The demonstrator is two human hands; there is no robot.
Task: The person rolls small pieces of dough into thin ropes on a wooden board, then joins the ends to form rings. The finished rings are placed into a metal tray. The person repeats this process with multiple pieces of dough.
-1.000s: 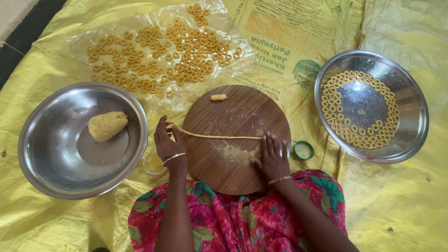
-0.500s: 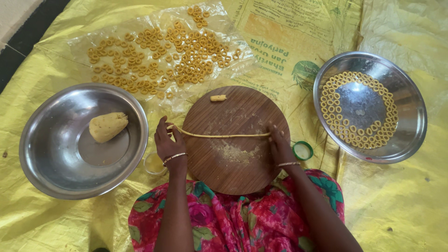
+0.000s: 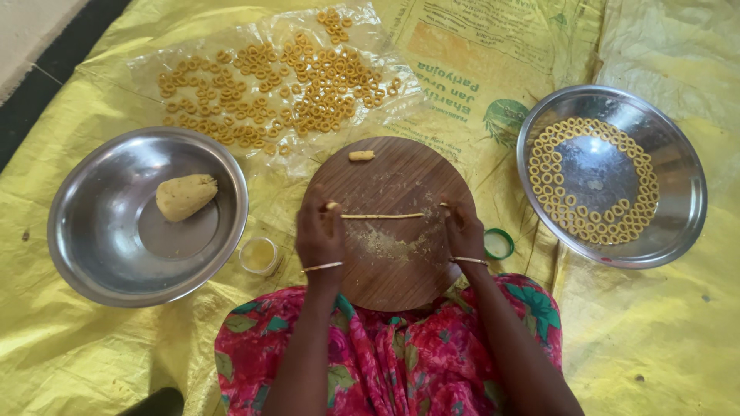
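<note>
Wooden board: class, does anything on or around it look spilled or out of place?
A patch of loose crumbs lies scattered on the round wooden board, below the thin dough rope. One small dough piece sits alone near its far edge.

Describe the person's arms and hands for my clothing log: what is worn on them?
Both forearms are bare, with no sleeves in view. The left hand has a thin metal bangle at the wrist; the right hand has a similar bangle. No rings or gloves can be made out. A pink floral garment covers the lap.
</note>
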